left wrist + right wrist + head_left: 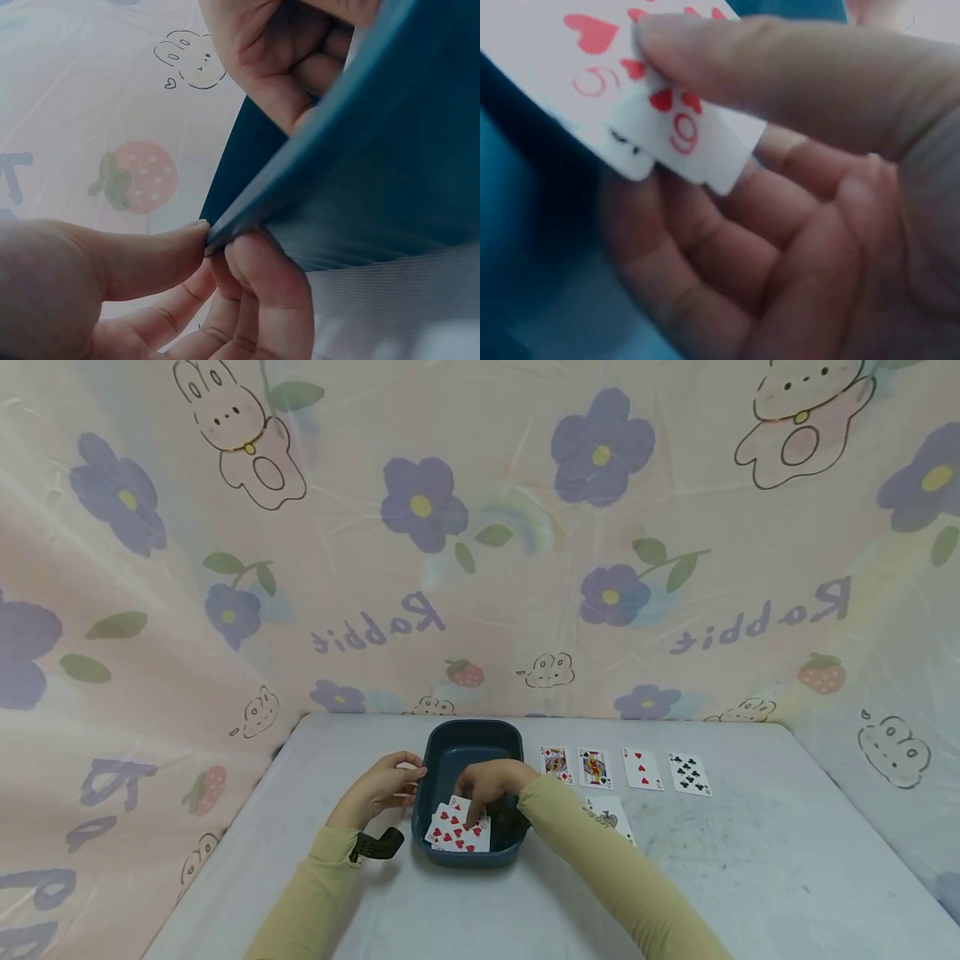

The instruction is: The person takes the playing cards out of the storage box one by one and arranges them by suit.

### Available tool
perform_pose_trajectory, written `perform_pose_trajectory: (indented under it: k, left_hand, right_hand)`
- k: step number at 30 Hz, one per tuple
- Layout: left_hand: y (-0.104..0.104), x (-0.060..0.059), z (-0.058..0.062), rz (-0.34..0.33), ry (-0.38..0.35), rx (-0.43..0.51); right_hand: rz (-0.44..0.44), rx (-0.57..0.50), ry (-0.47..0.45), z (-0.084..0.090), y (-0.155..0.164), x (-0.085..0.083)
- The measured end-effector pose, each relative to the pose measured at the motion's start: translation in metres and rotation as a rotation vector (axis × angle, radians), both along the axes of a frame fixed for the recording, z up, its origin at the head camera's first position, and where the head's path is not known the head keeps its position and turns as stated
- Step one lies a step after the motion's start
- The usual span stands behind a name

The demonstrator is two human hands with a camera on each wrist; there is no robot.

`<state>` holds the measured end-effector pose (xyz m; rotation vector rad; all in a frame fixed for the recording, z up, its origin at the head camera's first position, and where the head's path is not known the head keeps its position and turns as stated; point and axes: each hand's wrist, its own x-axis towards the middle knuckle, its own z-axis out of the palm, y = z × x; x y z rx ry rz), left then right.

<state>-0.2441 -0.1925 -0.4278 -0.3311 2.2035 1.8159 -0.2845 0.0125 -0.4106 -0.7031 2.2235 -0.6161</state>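
A dark blue plastic tray (474,739) stands on the grey table, near the middle. My left hand (390,783) pinches the tray's left rim (225,229) between thumb and fingers. My right hand (487,785) reaches into the tray and pinches a small stack of playing cards (457,831). Red heart cards (667,127), a nine on top, show in the right wrist view, with the thumb on top and fingers beneath.
Several cards lie face up in a row right of the tray: a king (556,763), a queen (594,767), a three of hearts (642,769), a five of clubs (689,773). An ace (609,815) lies by my right sleeve. A flowered cloth hangs behind.
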Motion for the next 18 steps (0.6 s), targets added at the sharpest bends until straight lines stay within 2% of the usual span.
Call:
perform_pose_trajectory:
  k: [7, 13, 18]
  left_hand:
    - [0.001, 0.0, 0.0, 0.002, 0.0, -0.004]
    - [0.001, 0.0, 0.0, 0.004, -0.01, 0.006]
    - [0.001, 0.0, 0.0, 0.004, -0.007, 0.011]
  right_hand:
    - [-0.154, -0.161, 0.082, 0.001, 0.005, -0.003]
    - [-0.272, -0.228, 0.132, -0.001, 0.01, -0.007]
    - [-0.327, -0.269, 0.132, 0.001, 0.013, -0.008]
